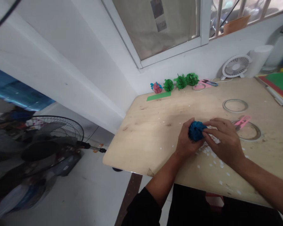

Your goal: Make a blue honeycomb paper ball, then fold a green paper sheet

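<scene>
A small blue folded-paper ball (196,131) is held above the wooden table, near its front edge. Wrapped around its left and lower side is my left hand (185,141). From the right, my right hand (224,138) pinches the ball's edge between thumb and fingertips. Small white paper bits (209,151) lie scattered beneath and beside my hands. Just right of my right hand are pink-handled scissors (242,122), resting across a roll of tape (254,131).
Several green paper balls (181,81) and a pink-and-blue one (156,88) line the table's back edge. Behind them, a green strip (158,96), another tape ring (235,105), blue snips (210,83), a white fan (235,66) and coloured sheets (281,82). A floor fan (42,150) stands left.
</scene>
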### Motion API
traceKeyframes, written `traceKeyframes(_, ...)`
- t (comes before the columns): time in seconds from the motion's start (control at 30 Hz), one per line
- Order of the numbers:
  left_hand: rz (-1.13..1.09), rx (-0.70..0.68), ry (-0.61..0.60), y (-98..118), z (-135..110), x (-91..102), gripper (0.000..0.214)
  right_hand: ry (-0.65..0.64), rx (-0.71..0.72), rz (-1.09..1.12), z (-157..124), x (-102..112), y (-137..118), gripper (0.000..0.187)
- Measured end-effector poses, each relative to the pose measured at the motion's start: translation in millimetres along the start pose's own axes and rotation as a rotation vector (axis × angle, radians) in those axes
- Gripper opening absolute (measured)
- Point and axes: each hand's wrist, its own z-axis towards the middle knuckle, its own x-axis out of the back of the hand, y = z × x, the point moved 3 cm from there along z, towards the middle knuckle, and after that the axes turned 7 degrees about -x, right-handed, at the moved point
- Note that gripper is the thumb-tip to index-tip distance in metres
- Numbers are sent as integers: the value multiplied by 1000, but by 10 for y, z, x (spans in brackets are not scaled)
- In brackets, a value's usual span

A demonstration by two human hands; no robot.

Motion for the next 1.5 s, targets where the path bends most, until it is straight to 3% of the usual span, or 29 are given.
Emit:
traceKeyframes(0.27, -39, 39, -10, -11, 6, 6, 78, -23, 49, 1, 14, 1, 13, 3)
traceKeyframes(0.83, -86, 70, 15, 16, 14, 5, 78, -67, -71, 74, -27, -17, 141, 4)
traceKeyframes(1.5, 41, -21, -6, 18, -2, 9, 75, -12, 13, -41, -7, 4, 3, 6)
